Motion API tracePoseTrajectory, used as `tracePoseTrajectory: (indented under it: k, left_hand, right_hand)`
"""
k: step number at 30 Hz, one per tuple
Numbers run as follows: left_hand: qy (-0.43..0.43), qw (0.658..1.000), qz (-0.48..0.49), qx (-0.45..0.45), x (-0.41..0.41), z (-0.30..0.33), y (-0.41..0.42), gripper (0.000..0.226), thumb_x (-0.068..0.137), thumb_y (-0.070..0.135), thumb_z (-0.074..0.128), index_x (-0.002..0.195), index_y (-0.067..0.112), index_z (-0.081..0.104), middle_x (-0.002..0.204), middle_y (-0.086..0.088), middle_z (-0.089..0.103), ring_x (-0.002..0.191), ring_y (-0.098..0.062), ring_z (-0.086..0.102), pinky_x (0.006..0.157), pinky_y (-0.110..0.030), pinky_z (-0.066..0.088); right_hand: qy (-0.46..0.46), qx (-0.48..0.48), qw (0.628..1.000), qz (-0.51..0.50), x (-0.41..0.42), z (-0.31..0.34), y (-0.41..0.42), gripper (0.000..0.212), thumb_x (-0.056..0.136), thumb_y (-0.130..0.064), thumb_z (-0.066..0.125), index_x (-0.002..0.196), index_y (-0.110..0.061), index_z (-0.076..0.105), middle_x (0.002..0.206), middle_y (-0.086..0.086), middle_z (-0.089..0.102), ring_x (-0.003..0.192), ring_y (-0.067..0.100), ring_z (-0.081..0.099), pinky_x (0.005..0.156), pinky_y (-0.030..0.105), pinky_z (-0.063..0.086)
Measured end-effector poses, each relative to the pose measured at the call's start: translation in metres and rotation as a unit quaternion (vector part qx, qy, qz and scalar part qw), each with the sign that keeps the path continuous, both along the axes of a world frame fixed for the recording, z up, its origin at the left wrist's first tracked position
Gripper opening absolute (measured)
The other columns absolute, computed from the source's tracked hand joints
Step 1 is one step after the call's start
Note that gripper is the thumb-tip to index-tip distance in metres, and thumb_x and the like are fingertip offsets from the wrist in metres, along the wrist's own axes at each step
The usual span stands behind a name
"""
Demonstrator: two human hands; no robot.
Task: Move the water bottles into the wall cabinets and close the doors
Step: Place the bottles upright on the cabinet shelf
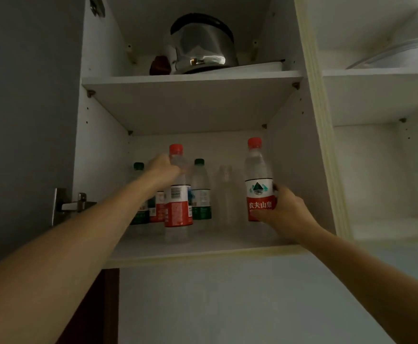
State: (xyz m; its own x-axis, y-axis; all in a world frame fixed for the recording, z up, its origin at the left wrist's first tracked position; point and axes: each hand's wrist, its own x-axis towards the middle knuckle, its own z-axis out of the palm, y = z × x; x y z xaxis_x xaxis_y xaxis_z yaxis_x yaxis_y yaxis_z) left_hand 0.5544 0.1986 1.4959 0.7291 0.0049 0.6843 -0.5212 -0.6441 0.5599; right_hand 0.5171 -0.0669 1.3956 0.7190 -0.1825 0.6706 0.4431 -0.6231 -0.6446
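A white wall cabinet (299,155) stands open against a grey wall, with a second open compartment to its right; no door shows, only a metal hinge (75,203) on the left edge. On the upper shelf sits a shiny steel kettle (203,45) beside a small dark object.

The placing step is in hand. On the lower shelf (203,247) the left hand (163,170) curls round the shoulder of a clear plastic bottle with red cap and red label (178,194), which stands upright near the front. The right hand (284,209) grips the lower part of a second red-capped clear bottle (257,180), upright at the right side, close to the cabinet wall; whether its base rests on the shelf is hidden by the hand. Behind them stand two green-capped bottles (200,192), a red-labelled one partly hidden, and a clear uncapped one (225,194).

Next, each bottle likely needs settling square on the shelf, clear of the front edge, then letting go without knocking the row behind. The doors remain to be shut.
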Motion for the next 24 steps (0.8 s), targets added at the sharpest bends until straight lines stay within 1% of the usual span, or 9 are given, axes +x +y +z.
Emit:
tracePoseTrajectory:
  k: [2, 4, 9, 12, 15, 17, 18, 21, 24]
  left_hand:
    - [-0.002, 0.999, 0.043, 0.003, 0.003, -0.002, 0.015, 0.022, 0.103, 0.025, 0.056, 0.115, 0.007, 0.062, 0.107, -0.01, 0.066, 0.093, -0.023, 0.064, 0.082, -0.042, 0.055]
    - [-0.007, 0.996, 0.094, 0.011, 0.008, -0.006, 0.027, 0.029, 0.101, 0.019, 0.057, 0.128, 0.009, 0.057, 0.117, -0.012, 0.065, 0.107, -0.028, 0.063, 0.096, -0.047, 0.053]
    - [-0.047, 0.988, 0.144, 0.0, 0.017, -0.016, 0.039, 0.046, 0.1, 0.034, 0.061, 0.139, 0.013, 0.05, 0.13, -0.009, 0.061, 0.112, -0.03, 0.061, 0.096, -0.048, 0.052]
    - [-0.071, 0.964, 0.257, 0.014, 0.023, -0.021, 0.031, 0.066, 0.095, 0.042, 0.066, 0.147, 0.012, 0.039, 0.145, -0.017, 0.047, 0.127, -0.037, 0.048, 0.102, -0.052, 0.046]
    - [-0.242, 0.91, 0.328, 0.072, 0.015, -0.029, 0.008, 0.078, 0.089, 0.047, 0.071, 0.148, 0.011, 0.035, 0.153, -0.019, 0.029, 0.134, -0.04, 0.035, 0.106, -0.052, 0.036]
    - [-0.357, 0.902, 0.226, 0.096, 0.008, -0.033, -0.019, 0.068, 0.09, 0.043, 0.071, 0.144, 0.014, 0.042, 0.148, -0.013, 0.035, 0.131, -0.032, 0.038, 0.106, -0.045, 0.039]
    - [-0.351, 0.922, 0.135, 0.095, 0.005, -0.033, -0.036, 0.065, 0.091, 0.045, 0.069, 0.143, 0.017, 0.044, 0.143, -0.008, 0.041, 0.129, -0.026, 0.041, 0.106, -0.041, 0.04]
    - [-0.126, 0.986, -0.095, 0.053, -0.003, -0.034, -0.083, 0.08, 0.084, 0.061, 0.067, 0.148, 0.022, 0.038, 0.131, 0.003, 0.05, 0.12, -0.018, 0.052, 0.097, -0.035, 0.047]
    - [0.017, 0.976, -0.216, 0.005, 0.002, -0.037, -0.11, 0.095, 0.075, 0.059, 0.077, 0.151, 0.026, 0.03, 0.131, 0.008, 0.052, 0.116, -0.016, 0.058, 0.095, -0.036, 0.052]
  right_hand:
    - [0.004, -0.009, 1.0, 0.008, 0.007, 0.001, 0.004, 0.063, 0.083, -0.027, 0.082, 0.135, -0.016, 0.05, 0.123, 0.005, 0.067, 0.106, 0.022, 0.066, 0.092, 0.039, 0.053]
    - [0.0, -0.013, 1.0, 0.012, 0.012, 0.0, 0.004, 0.06, 0.083, -0.027, 0.082, 0.133, -0.016, 0.051, 0.12, 0.004, 0.068, 0.101, 0.02, 0.066, 0.088, 0.035, 0.054]
    - [-0.045, -0.012, 0.999, 0.007, 0.014, -0.01, 0.005, 0.061, 0.082, -0.028, 0.082, 0.134, -0.017, 0.051, 0.119, 0.003, 0.068, 0.096, 0.016, 0.064, 0.083, 0.029, 0.051]
    - [-0.065, -0.005, 0.998, -0.006, 0.012, -0.013, 0.006, 0.062, 0.082, -0.027, 0.083, 0.133, -0.014, 0.05, 0.118, 0.005, 0.067, 0.096, 0.019, 0.065, 0.079, 0.029, 0.052]
    - [-0.07, -0.003, 0.997, -0.006, 0.011, -0.014, 0.005, 0.061, 0.081, -0.027, 0.083, 0.131, -0.016, 0.05, 0.115, 0.002, 0.067, 0.093, 0.017, 0.065, 0.078, 0.028, 0.052]
    - [-0.064, -0.003, 0.998, 0.008, 0.011, -0.014, 0.004, 0.058, 0.082, -0.028, 0.083, 0.131, -0.018, 0.053, 0.116, -0.001, 0.069, 0.095, 0.013, 0.066, 0.082, 0.028, 0.054]
    - [-0.06, -0.002, 0.998, 0.02, 0.011, -0.013, 0.003, 0.058, 0.081, -0.029, 0.083, 0.131, -0.019, 0.054, 0.116, -0.003, 0.07, 0.096, 0.012, 0.067, 0.084, 0.028, 0.056]
    - [-0.052, -0.001, 0.997, 0.065, 0.011, -0.01, 0.002, 0.063, 0.081, -0.03, 0.084, 0.136, -0.024, 0.054, 0.115, -0.008, 0.07, 0.097, 0.003, 0.068, 0.077, 0.016, 0.054]
    - [-0.042, -0.016, 0.994, 0.097, 0.01, -0.007, 0.002, 0.068, 0.08, -0.033, 0.083, 0.14, -0.03, 0.051, 0.114, -0.014, 0.069, 0.096, -0.002, 0.067, 0.075, 0.013, 0.053]
